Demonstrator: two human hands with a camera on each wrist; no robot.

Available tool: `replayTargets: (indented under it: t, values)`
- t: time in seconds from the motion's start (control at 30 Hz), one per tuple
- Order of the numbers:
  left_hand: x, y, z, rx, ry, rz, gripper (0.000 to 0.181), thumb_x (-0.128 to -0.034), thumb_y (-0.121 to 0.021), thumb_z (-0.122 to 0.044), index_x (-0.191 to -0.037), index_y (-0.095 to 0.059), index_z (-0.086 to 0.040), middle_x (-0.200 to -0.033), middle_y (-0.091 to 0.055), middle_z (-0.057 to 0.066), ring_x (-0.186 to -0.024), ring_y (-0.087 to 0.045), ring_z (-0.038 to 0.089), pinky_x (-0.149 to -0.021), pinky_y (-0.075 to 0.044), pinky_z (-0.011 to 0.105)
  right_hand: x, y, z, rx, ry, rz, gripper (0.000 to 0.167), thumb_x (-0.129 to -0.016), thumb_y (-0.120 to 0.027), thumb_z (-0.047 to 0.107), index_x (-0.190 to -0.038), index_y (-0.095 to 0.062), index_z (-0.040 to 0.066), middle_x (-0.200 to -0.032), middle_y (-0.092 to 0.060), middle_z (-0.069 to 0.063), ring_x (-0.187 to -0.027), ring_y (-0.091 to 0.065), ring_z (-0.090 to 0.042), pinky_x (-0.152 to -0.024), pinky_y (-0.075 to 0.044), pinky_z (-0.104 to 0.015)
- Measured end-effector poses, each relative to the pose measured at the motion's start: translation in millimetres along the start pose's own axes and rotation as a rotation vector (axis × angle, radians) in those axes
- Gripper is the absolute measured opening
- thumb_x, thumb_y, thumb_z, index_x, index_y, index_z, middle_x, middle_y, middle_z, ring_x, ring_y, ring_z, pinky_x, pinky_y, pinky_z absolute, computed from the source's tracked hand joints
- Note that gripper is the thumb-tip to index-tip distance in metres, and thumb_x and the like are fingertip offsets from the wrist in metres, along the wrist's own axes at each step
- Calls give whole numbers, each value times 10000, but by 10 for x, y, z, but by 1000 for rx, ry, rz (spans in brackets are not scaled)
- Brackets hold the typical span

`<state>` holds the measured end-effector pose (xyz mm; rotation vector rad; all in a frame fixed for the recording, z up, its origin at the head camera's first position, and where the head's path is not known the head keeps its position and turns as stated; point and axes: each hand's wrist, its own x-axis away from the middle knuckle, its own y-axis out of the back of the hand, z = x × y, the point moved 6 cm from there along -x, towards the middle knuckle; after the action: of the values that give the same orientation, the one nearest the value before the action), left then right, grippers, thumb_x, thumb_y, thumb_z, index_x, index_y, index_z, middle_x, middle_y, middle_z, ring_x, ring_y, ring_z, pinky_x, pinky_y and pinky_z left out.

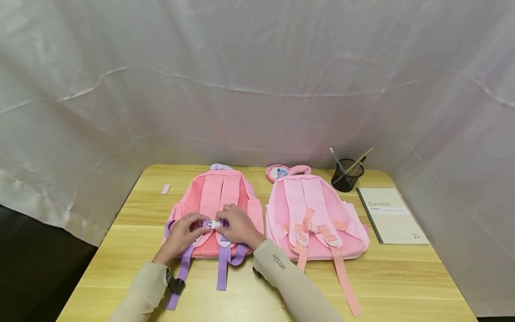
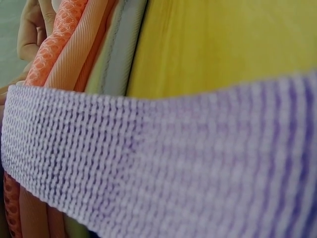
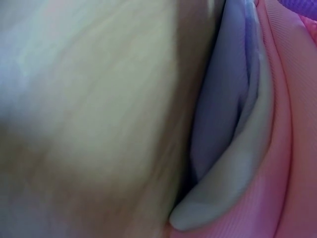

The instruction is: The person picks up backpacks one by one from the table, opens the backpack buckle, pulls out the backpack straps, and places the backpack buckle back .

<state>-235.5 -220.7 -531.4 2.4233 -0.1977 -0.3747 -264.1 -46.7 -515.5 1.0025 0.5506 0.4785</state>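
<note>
A: Nearest?
B: Purple straps point(image 1: 222, 270), trailing over the table point(image 1: 128, 241), lower left-centre.
A: Grip?
B: Left hand point(image 1: 184, 233) and right hand point(image 1: 239, 226) each pinching at one end of a white buckle point(image 1: 213, 224), lower centre, over the coral backpack point(image 1: 211, 192).
A: Farther?
B: Pale pink backpack point(image 1: 297, 197), right of centre; notebook point(image 1: 392, 217), right; pencil cup point(image 1: 345, 181) beyond.

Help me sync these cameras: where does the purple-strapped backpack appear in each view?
Head: backpack left of centre, beneath left hand and right hand.
Left wrist: down the left side, partly behind a purple strap.
Right wrist: along the right side.
Shared landmark: purple strap.
</note>
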Motion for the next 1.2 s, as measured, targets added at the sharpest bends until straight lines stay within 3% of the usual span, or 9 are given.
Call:
replayTargets:
  t: [0.6, 1.2]
  values:
    - [12, 15, -1, 29, 16, -20, 170, -975, -736, -244, -1141, -702, -232, -973, -648, -61, -834, -541, 119, -729, -462, 244, -6, 53, -41, -70, -15, -34, 124, -867, -795, 263, -922, -704, 199, -833, -519, 73, -837, -464, -95, -726, -387, -212]
    - [14, 19, 12, 42, 18, -31, 171, -982, -726, -239, -1150, -694, -237, -920, -616, -54, -809, -531, 118, -721, -456, 249, 82, 219, -90, -132, -94, -24, 203, -914, -783, 295, -1047, -712, 159, -990, -655, 12, -959, -574, -126, -871, -501, -289]
